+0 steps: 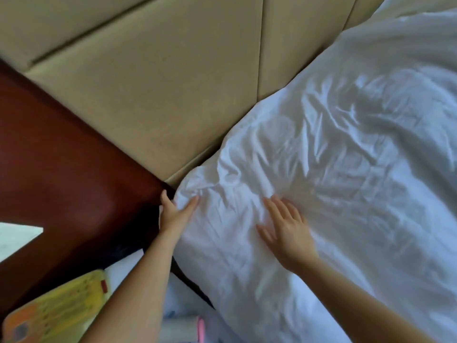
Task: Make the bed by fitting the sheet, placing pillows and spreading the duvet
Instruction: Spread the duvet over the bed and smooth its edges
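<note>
A white, wrinkled pillow [309, 149] lies on the bed against the beige padded headboard [160, 90]. More white bedding [408, 219] spreads to the right and toward me. My left hand [174, 211] rests open against the pillow's near left corner, thumb by the dark gap beside the bed. My right hand [286, 226] lies flat on top of the pillow, fingers spread, palm down. Neither hand holds cloth.
A dark red-brown wooden nightstand [61, 174] stands left of the bed, close to my left hand. A yellow and orange object [57, 308] lies at the lower left. Some small items with a pink part [193, 328] sit at the bottom edge.
</note>
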Motion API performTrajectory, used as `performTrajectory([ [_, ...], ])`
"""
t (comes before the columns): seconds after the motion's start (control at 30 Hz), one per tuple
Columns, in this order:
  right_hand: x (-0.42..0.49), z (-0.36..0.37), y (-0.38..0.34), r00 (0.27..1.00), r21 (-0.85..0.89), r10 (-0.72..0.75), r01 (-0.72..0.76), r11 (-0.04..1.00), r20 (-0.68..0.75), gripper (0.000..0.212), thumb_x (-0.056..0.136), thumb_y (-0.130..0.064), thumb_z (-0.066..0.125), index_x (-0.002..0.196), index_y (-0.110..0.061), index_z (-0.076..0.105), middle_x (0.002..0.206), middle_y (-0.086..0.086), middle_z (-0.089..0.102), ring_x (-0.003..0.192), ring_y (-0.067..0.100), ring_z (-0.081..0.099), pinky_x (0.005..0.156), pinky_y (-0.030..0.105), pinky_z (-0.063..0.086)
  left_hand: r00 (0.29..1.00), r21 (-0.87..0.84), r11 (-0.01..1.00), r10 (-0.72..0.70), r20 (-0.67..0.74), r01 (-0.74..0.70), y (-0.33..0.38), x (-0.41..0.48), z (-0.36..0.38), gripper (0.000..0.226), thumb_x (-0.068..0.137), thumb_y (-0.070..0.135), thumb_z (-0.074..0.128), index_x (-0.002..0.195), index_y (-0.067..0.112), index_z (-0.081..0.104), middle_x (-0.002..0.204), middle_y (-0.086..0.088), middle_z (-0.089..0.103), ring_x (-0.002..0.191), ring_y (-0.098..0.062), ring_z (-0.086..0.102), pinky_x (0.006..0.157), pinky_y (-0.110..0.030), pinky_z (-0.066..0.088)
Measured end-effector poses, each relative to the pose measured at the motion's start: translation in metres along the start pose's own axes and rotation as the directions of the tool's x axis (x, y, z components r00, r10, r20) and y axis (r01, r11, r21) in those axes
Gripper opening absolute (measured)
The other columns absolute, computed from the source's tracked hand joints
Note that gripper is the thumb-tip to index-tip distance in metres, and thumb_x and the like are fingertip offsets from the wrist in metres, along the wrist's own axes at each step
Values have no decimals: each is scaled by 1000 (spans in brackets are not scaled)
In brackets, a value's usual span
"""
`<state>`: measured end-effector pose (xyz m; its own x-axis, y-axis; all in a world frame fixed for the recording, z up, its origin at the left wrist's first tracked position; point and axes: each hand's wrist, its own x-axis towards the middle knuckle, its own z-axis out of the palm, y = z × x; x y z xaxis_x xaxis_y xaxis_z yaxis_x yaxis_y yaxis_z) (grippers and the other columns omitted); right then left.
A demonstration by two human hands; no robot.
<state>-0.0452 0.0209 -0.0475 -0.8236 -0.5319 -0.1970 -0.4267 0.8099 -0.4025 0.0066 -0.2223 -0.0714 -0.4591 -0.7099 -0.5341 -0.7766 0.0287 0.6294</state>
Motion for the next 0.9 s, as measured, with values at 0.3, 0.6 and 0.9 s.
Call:
performTrajectory([
  [0.3, 3, 15, -52, 977, -52, 140, -133, 990, 159, 65, 91, -56, 17, 150, -28, 13, 158, 1, 14, 146, 22, 9, 114, 42, 13, 918, 367, 876, 378, -120, -313, 2, 32, -65, 42, 91, 32, 56, 65, -1, 58, 77, -24, 63, 80, -40, 60, 61, -33, 37],
  [0.6, -38, 11, -39, 968, -56, 177, -170, 984, 178, 72, 82, -53, 12, 146, -23, 28, 156, 0, 21, 146, 19, 11, 115, 36, 10, 917, 728, 630, 399, -4, -271, -15, 5, -42, 44, 95, 24, 46, 133, 4, 39, 137, -19, 42, 127, -35, 39, 101, -47, 31],
  [0.9, -161, 5, 26, 867, -28, 494, -493, 869, 67, 57, 85, -43, 31, 124, -12, 58, 135, 13, 54, 123, 31, 53, 96, 46, 44, 450, 459, 142, 577, 682, -877, -30, -130, 58, 58, 90, 42, 33, 143, 18, 31, 150, -9, 36, 139, -23, 25, 109, -46, 28],
])
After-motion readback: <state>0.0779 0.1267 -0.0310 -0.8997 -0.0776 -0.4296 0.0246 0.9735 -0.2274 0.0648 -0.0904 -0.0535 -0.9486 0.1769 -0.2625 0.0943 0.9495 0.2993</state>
